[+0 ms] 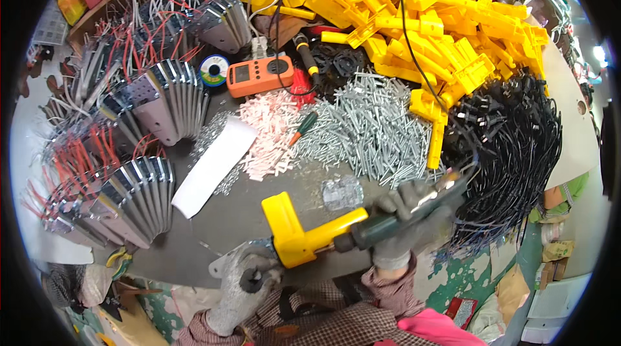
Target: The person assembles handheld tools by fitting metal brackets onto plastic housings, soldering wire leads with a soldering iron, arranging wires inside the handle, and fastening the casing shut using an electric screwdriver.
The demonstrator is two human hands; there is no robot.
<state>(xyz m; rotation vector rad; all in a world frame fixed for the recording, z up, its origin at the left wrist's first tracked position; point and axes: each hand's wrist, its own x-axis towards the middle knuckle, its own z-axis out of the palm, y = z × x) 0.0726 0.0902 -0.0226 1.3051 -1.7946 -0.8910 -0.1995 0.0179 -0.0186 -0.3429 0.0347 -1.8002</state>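
My left hand point(249, 281), in a grey glove, is closed around the metal plate point(226, 262) end of a yellow plastic housing point(291, 233). A small dark piece point(254, 279) shows at its fingers; I cannot tell what it is. In my gloved right hand point(404, 216) is a dark green electric screwdriver point(388, 224), lying nearly level. Its black nose point(343, 241) points left at the housing's body, just below the housing's yellow arm. Whether the tip touches a screw is hidden.
Behind my hands lie a clear plastic bag point(343, 193), a white strip point(213, 168), silver screws point(381, 126) and pink pieces point(268, 132). Metal plates with wires point(139, 197) fan out left. Yellow housings point(466, 42) and black cables point(511, 158) are heaped right. An orange meter point(259, 75) stands at the back.
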